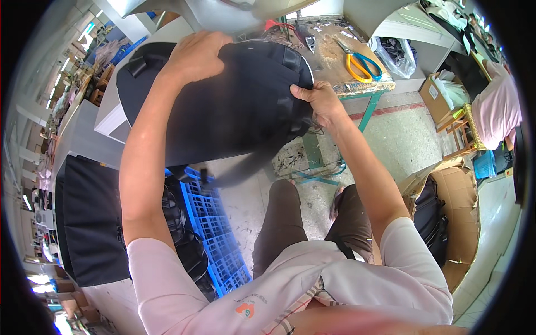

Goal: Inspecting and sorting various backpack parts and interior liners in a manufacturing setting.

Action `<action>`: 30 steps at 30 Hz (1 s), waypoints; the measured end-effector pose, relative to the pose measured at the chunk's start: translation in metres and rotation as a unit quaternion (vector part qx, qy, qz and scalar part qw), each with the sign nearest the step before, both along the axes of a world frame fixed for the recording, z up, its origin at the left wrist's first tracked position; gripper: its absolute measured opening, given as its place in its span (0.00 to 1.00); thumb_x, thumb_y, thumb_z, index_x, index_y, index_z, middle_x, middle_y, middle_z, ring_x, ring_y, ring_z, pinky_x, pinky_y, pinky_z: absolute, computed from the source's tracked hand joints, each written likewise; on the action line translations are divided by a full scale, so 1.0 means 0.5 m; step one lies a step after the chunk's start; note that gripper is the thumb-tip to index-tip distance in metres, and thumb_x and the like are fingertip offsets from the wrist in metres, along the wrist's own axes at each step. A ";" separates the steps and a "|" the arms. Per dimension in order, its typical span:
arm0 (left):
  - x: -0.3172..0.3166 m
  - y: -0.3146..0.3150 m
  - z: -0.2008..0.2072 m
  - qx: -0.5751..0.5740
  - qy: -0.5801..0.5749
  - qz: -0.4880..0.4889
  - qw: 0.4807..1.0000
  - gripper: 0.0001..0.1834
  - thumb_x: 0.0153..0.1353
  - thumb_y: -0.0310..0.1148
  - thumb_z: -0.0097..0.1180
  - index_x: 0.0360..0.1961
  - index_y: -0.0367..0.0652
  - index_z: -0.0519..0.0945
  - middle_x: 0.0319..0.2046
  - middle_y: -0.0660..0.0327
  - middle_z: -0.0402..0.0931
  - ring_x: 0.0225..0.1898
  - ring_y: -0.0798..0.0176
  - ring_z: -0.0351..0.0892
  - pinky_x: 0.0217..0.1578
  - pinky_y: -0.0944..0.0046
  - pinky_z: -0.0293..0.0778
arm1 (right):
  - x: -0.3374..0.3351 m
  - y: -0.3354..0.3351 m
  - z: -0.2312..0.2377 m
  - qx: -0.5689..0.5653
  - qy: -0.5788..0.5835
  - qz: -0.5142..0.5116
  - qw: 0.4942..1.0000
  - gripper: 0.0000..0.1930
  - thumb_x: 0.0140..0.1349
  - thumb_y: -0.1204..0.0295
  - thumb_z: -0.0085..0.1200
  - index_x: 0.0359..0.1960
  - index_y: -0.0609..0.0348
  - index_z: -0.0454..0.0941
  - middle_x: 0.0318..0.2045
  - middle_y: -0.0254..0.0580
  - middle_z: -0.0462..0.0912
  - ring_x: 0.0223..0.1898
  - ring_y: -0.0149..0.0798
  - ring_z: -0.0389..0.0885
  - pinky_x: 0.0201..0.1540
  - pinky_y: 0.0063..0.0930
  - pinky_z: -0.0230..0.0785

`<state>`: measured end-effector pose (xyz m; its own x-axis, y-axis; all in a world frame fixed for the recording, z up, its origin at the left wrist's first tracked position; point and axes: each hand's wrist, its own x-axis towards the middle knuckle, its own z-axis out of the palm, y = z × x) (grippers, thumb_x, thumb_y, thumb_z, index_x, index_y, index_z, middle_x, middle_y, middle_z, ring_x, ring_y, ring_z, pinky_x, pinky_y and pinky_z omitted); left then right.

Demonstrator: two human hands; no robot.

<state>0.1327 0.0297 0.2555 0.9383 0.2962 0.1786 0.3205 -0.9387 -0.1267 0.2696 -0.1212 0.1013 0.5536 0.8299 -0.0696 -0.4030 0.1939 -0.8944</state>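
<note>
Black bag (223,106) betw. both hands, right fingers (304,92) partly hidden.

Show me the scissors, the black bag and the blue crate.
scissors (362,64): head view, on the orange and blue handles.
black bag (223,111): head view, on its broad fabric panel.
blue crate (215,223): head view, on its grid.

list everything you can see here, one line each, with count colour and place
black fabric bag panel: one, black, held up before the worktable
scissors: one, orange and blue handles, on the worn wooden worktable
blue plastic crate: one, blue, on the floor lower left
stack of black fabric pieces: one stack, black, far left
cardboard box: one, brown, right, black bags inside
clear plastic bag: one, top right
left hand: on the panel's top edge
right hand: gripping the panel's right edge
</note>
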 end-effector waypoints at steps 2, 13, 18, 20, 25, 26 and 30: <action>0.020 0.000 -0.003 0.041 -0.020 -0.017 0.999 0.17 0.35 0.23 0.46 0.32 0.40 0.76 0.31 0.51 0.74 0.38 0.50 0.70 0.40 0.58 0.65 | 0.009 0.011 -0.012 -0.004 0.032 0.000 0.999 0.09 0.46 0.76 0.58 0.28 0.69 0.74 0.25 0.41 0.78 0.24 0.31 0.75 0.25 0.23 0.68; 0.075 -0.005 0.002 0.115 -0.054 -0.044 0.991 0.22 0.31 0.18 0.44 0.33 0.40 0.76 0.29 0.49 0.73 0.36 0.48 0.71 0.40 0.56 0.65 | 0.057 0.040 -0.050 -0.033 0.055 -0.025 0.998 0.13 0.44 0.70 0.61 0.28 0.65 0.72 0.23 0.39 0.76 0.14 0.28 0.69 0.08 0.18 0.49; 0.096 -0.012 -0.004 0.113 -0.018 -0.038 0.993 0.22 0.31 0.18 0.43 0.33 0.39 0.76 0.27 0.49 0.73 0.35 0.48 0.71 0.40 0.56 0.65 | 0.055 0.024 -0.057 -0.029 0.093 -0.023 0.995 0.13 0.45 0.71 0.60 0.30 0.65 0.72 0.24 0.39 0.77 0.15 0.28 0.70 0.09 0.18 0.51; 0.097 -0.014 -0.011 0.109 -0.025 -0.053 0.992 0.21 0.31 0.18 0.44 0.33 0.38 0.76 0.27 0.48 0.73 0.35 0.48 0.71 0.39 0.56 0.65 | 0.047 0.008 -0.054 -0.044 0.092 -0.021 0.995 0.13 0.46 0.71 0.60 0.31 0.66 0.72 0.25 0.39 0.77 0.16 0.28 0.72 0.09 0.17 0.52; 0.011 -0.023 -0.043 0.066 -0.008 -0.090 0.994 0.12 0.33 0.24 0.47 0.25 0.37 0.74 0.23 0.48 0.73 0.31 0.45 0.72 0.32 0.54 0.67 | 0.011 -0.045 -0.041 -0.090 0.035 0.006 0.995 0.12 0.46 0.71 0.59 0.30 0.65 0.74 0.23 0.42 0.78 0.25 0.31 0.76 0.22 0.22 0.65; -0.036 -0.027 -0.054 -0.013 -0.003 -0.082 0.997 0.15 0.33 0.25 0.48 0.28 0.36 0.74 0.23 0.46 0.72 0.30 0.44 0.71 0.33 0.54 0.67 | 0.002 -0.047 -0.035 -0.073 0.034 0.028 0.996 0.12 0.46 0.71 0.59 0.30 0.65 0.74 0.23 0.42 0.78 0.25 0.31 0.76 0.22 0.22 0.65; -0.239 -0.062 -0.137 -0.199 -0.106 -0.017 0.974 0.24 0.31 0.30 0.55 0.37 0.37 0.74 0.29 0.47 0.74 0.33 0.52 0.75 0.39 0.61 0.68 | -0.086 -0.027 0.001 -0.070 -0.597 -0.138 0.787 0.22 0.42 0.63 0.58 0.38 0.61 0.70 0.28 0.50 0.74 0.33 0.51 0.72 0.35 0.36 0.65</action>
